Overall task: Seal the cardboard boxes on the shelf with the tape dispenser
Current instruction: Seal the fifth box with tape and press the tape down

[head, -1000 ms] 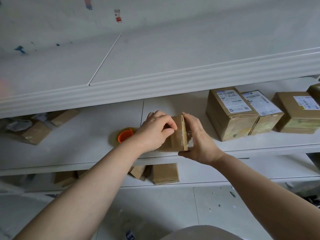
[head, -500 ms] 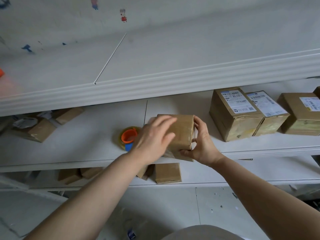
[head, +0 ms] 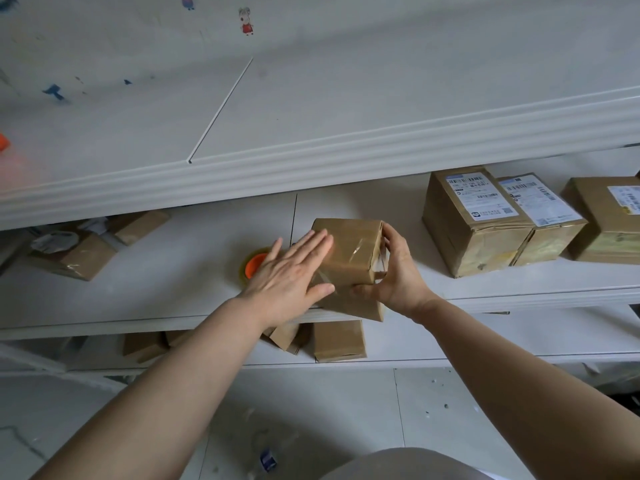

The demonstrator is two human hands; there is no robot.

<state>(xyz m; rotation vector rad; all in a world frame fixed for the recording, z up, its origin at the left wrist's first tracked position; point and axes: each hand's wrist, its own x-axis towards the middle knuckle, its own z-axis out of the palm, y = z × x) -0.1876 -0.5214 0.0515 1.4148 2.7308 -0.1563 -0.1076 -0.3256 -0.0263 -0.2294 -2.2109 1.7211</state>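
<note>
A small brown cardboard box (head: 349, 258) sits at the front of a white middle shelf (head: 156, 292). Its near lower corner reaches out past the shelf's front lip. The left hand (head: 291, 275) lies flat on the box's top and left side, fingers straight, pressing on it. The right hand (head: 398, 271) grips the box's right end, fingers curled round the far side and thumb along the near face. Clear tape shines across the box's top.

Just left of the box lies one tape dispenser (head: 254, 265), a roll of clear tape with an orange core. The left hand hides its right half.

Right of the box, past a stretch of bare shelf, stand three larger brown labelled boxes (head: 474, 223). The first two touch each other, and the picture's right edge cuts off the third.

Far to the left of the box, two brown parcels (head: 83, 258) lie among crumpled packing that is hard to make out.

Below the box, on a lower shelf (head: 485, 341), one flat brown carton (head: 339, 341) shows clearly. At least two more are partly hidden by the left forearm and the middle shelf's edge.

Above the box, a broad white upper shelf (head: 346, 109) hides the back of the middle shelf behind its moulded front edge. Pale floor (head: 311, 410) lies beneath.
</note>
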